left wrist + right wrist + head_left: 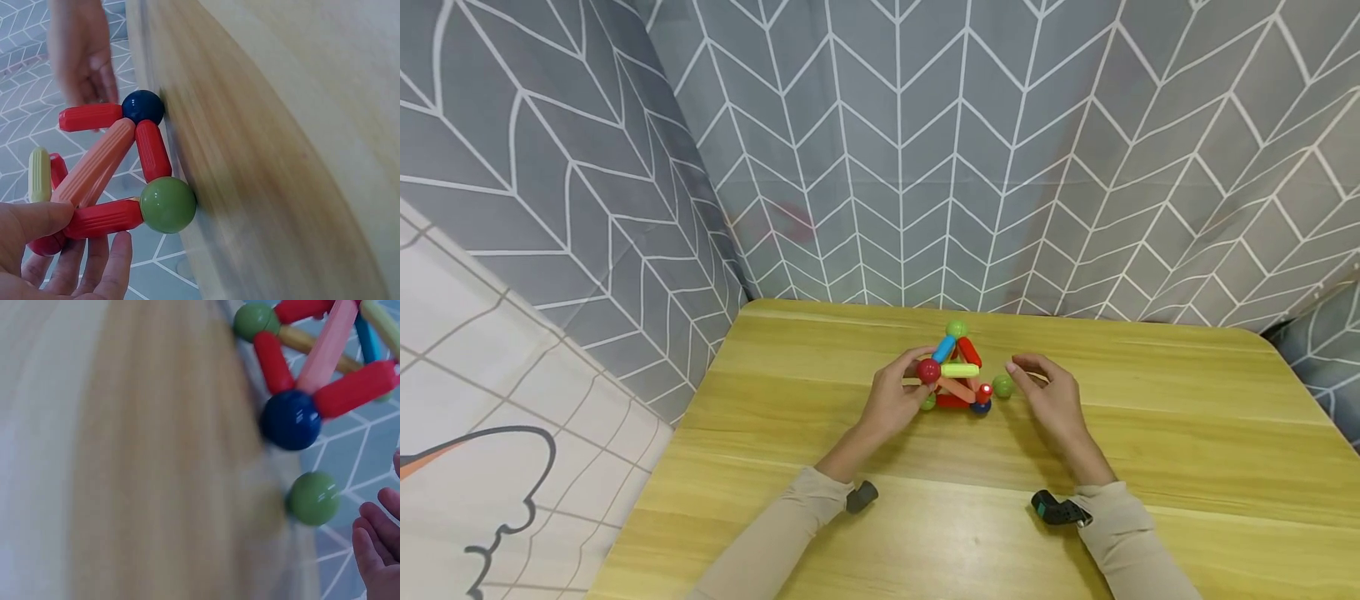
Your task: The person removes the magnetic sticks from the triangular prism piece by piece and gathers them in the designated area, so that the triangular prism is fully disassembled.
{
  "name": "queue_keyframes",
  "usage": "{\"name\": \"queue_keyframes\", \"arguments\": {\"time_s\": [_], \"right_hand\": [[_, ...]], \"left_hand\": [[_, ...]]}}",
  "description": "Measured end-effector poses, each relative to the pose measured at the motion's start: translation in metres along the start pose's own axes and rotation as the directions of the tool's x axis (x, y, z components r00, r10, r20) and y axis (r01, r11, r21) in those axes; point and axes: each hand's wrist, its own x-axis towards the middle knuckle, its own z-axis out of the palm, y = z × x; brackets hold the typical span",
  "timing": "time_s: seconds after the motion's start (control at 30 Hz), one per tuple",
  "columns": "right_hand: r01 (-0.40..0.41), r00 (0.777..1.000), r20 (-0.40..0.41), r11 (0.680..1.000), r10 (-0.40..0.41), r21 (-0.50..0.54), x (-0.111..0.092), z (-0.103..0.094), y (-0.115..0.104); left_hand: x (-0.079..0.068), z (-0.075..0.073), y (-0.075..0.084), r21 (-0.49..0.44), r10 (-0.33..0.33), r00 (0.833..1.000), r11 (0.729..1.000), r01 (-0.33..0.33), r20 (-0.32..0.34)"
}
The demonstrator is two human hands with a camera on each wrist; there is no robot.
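My left hand [891,396] grips a frame of magnetic building sticks and balls at its dark red ball [928,371], the thumb near the end of a red stick [106,219]. The frame joins red, pink, blue and pale yellow sticks. A navy ball [291,420] and a green ball [167,205] form its lower corners, and another green ball [957,328] tops it. One red stick [356,389] juts from the navy ball with its outer end free. A loose green ball [314,499] sits on the table beside the navy one. Close to its right, my right hand [1055,396] holds nothing, fingers loosely bent.
The wooden table [1150,467] runs back to a grey curtain [925,167] with white chevron lines. To the left hangs a white gridded cloth [587,467]. Each wrist wears a dark camera mount, such as the right one [1058,508].
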Motion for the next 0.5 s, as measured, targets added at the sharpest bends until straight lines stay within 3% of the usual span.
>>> {"name": "queue_keyframes", "arguments": {"time_s": [0.23, 0.5], "right_hand": [[0.075, 0.997, 0.015, 0.997, -0.075, 0.025, -0.003, 0.003, -0.03], [0.08, 0.994, 0.07, 0.996, -0.084, 0.049, -0.005, 0.007, -0.047]], "left_hand": [[-0.002, -0.003, 0.0, -0.023, 0.008, 1.0, 1.0, -0.007, 0.007], [-0.002, -0.008, -0.002, -0.036, 0.031, 0.998, 0.999, -0.029, 0.047]]}}
